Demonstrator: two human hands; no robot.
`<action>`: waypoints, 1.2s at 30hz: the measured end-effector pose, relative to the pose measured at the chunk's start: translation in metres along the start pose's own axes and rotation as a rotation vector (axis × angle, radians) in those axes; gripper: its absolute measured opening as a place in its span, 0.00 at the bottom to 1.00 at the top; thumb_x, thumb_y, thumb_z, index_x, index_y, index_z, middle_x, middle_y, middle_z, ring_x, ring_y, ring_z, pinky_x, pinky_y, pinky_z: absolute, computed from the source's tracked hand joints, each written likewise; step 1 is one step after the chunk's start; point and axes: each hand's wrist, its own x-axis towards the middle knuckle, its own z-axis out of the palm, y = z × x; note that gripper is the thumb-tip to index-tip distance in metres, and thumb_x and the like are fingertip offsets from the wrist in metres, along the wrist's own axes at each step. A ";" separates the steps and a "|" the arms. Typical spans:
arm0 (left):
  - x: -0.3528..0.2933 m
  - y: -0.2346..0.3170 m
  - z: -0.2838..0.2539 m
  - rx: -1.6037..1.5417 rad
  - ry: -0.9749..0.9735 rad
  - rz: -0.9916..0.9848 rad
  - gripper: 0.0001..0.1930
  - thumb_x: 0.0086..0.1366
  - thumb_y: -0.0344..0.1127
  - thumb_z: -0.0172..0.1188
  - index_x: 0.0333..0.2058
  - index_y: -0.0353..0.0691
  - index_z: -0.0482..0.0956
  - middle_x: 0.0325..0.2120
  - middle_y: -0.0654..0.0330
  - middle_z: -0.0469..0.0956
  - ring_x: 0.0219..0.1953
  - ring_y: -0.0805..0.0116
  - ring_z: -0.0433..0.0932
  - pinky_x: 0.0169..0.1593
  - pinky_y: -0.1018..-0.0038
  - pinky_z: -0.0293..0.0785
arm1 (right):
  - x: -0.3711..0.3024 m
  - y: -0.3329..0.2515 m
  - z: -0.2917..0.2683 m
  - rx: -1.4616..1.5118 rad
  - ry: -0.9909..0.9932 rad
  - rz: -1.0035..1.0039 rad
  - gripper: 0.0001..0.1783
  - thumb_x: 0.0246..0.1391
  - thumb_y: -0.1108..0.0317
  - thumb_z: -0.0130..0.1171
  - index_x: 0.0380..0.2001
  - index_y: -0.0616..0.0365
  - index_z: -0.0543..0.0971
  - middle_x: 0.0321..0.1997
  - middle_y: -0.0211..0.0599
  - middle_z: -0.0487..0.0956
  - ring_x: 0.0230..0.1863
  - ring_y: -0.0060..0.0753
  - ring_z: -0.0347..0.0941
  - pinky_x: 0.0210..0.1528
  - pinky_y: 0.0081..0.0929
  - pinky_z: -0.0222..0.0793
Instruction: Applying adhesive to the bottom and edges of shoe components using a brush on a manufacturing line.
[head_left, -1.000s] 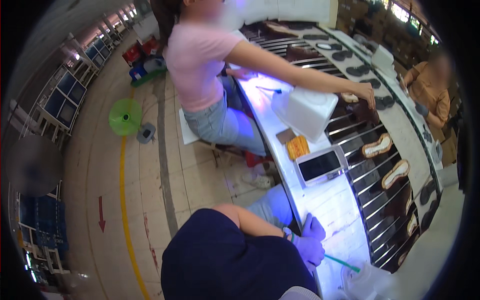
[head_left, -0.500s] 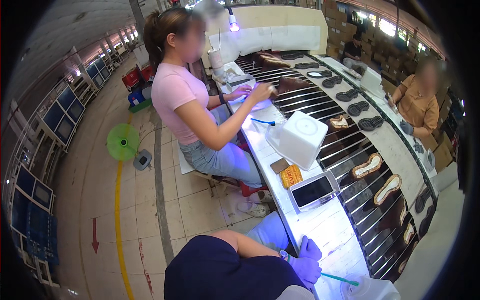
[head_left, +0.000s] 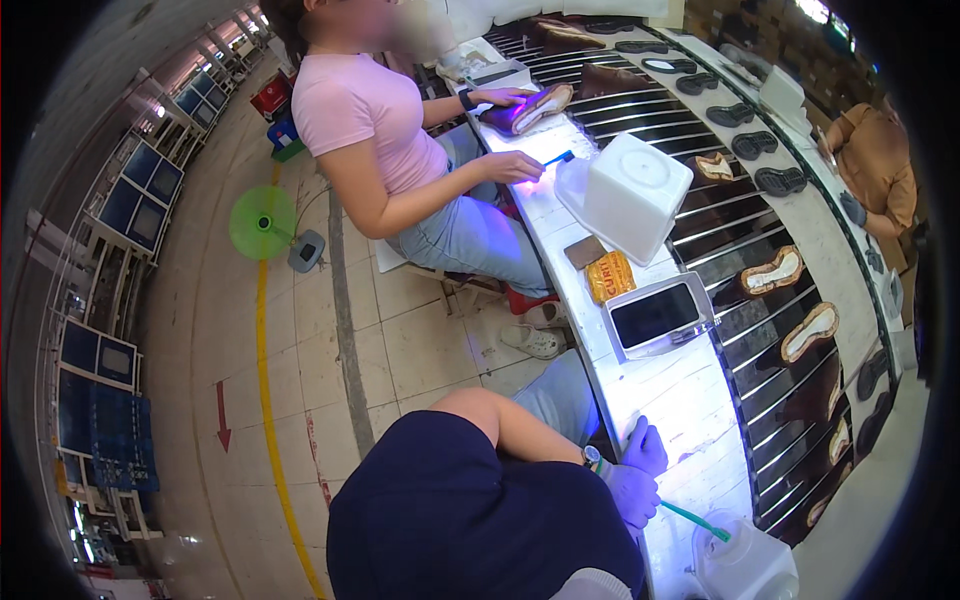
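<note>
My left arm, with a watch at the wrist, reaches across to the white worktop [head_left: 685, 430]. My left hand [head_left: 632, 494] seems to lie curled over my right wrist, its fingers bent. Just beyond it my right hand [head_left: 647, 450] is closed, thumb raised, and nothing shows in it. Close to the left fingers starts a green-handled brush [head_left: 697, 520]. Its other end rests over a white plastic container [head_left: 745, 568] near the table's front edge. Whether the handle touches the left hand is unclear.
Ahead stand a grey tray with a dark pad [head_left: 655, 317], an orange packet [head_left: 610, 276], a brown block [head_left: 585, 252] and a white tub [head_left: 640, 195]. Shoe uppers [head_left: 772, 270] and black soles [head_left: 780, 181] lie along the roller conveyor [head_left: 690, 235]. Co-workers sit ahead and opposite.
The view has tilted down and shifted left. My hands keep their pose. The co-worker in pink now has one hand on a brown shoe upper and the other at a blue brush.
</note>
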 end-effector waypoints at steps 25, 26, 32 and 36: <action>0.008 0.002 -0.021 -0.078 -0.247 0.022 0.24 0.62 0.53 0.54 0.52 0.44 0.72 0.22 0.62 0.73 0.23 0.63 0.75 0.28 0.69 0.70 | -0.014 0.015 0.024 0.224 0.196 0.192 0.16 0.56 0.60 0.59 0.19 0.59 0.76 0.14 0.42 0.69 0.14 0.28 0.63 0.20 0.30 0.61; 0.011 0.002 -0.022 -0.110 -0.257 0.095 0.24 0.62 0.53 0.54 0.52 0.44 0.72 0.22 0.62 0.73 0.23 0.63 0.75 0.28 0.69 0.70 | -0.013 0.016 0.023 0.202 0.156 0.188 0.16 0.55 0.60 0.59 0.19 0.59 0.76 0.15 0.42 0.69 0.14 0.29 0.63 0.20 0.30 0.60; 0.012 0.006 -0.025 -0.092 -0.284 0.079 0.18 0.60 0.48 0.55 0.43 0.44 0.77 0.22 0.63 0.74 0.24 0.67 0.75 0.26 0.70 0.70 | -0.010 -0.006 -0.003 0.224 0.075 0.259 0.19 0.57 0.51 0.54 0.21 0.54 0.75 0.22 0.44 0.75 0.25 0.48 0.73 0.28 0.39 0.67; 0.019 0.003 -0.036 -0.077 -0.163 0.195 0.16 0.56 0.43 0.58 0.40 0.40 0.76 0.23 0.64 0.74 0.24 0.68 0.74 0.26 0.71 0.70 | -0.004 -0.005 -0.008 0.198 0.047 0.223 0.19 0.57 0.51 0.53 0.23 0.54 0.76 0.24 0.42 0.76 0.25 0.47 0.74 0.28 0.38 0.68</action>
